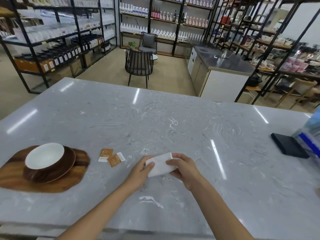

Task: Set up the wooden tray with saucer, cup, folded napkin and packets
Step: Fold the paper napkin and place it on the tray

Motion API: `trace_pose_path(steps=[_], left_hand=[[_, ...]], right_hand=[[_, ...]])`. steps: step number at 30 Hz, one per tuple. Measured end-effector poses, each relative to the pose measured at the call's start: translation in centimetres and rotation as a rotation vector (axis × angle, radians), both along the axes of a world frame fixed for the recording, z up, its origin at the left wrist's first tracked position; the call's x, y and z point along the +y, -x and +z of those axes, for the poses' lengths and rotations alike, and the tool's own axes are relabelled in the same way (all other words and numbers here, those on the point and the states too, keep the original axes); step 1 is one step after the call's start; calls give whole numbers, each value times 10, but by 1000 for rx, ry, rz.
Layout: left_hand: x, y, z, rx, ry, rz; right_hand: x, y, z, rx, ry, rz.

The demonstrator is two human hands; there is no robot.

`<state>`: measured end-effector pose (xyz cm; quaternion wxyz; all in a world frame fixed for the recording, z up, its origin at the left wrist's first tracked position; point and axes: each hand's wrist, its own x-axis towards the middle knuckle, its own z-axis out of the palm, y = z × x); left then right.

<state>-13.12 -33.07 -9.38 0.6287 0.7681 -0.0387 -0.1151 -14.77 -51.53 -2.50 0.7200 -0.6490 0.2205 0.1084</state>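
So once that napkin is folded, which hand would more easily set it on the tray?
Probably the left hand. It grips the napkin on the side nearer the tray, which lies to the person's left; the right hand would have to cross over.

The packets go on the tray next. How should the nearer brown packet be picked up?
Pinch the nearer brown packet by its white end strip, coming from the right. It lies flat on the countertop, its left corner lapping the other packet, while that right end is free.

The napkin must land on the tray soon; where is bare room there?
Wooden tray: its near right part, beside the saucer and cup, is bare. The counter beyond both hands is open; two packets crowd the tray's right.
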Motion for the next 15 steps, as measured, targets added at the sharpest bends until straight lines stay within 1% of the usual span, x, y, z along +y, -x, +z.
trace_pose_path(steps=[2, 5, 9, 11, 15], left_hand=[[17, 18, 11, 147, 213, 77], [46, 45, 20, 261, 372, 100], [90, 79, 27, 438, 561, 16], [112, 93, 28, 465, 581, 8], [157, 115, 33, 362, 501, 99]], right_hand=[[14, 22, 7, -30, -11, 41], [35, 52, 13, -59, -8, 71], [69, 84, 16, -107, -59, 121], [87, 96, 16, -124, -62, 158], [124, 109, 14, -127, -61, 244]])
